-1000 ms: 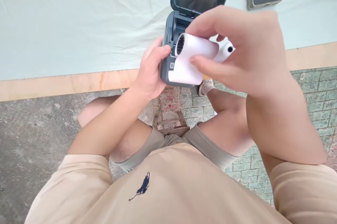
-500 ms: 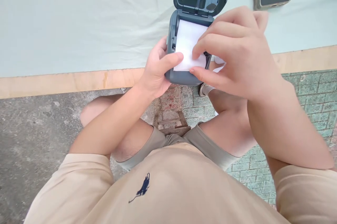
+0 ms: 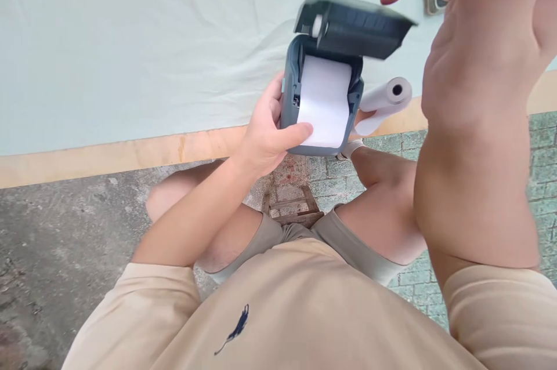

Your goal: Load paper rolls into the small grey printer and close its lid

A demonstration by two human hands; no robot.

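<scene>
In the head view, your left grip point(image 3: 270, 141) is clamping the printer point(image 3: 291, 77) over the near edge of the counter point(image 3: 213, 142), thumb pressing the paper point(image 3: 326, 97); your right hand point(image 3: 470, 19), fingers apart, is hovering by the lid point(image 3: 361, 28). The shell's looking light and stiff; the side walls are likely offering the best hold.

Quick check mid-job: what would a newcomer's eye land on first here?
Probably the bright white paper inside the dark device, near the picture's centre, with the left hand gripping its left side. Next, the partly open lid above it, the right hand close by at upper right. Then the separate white roll to the device's right, its dark core showing.
</scene>
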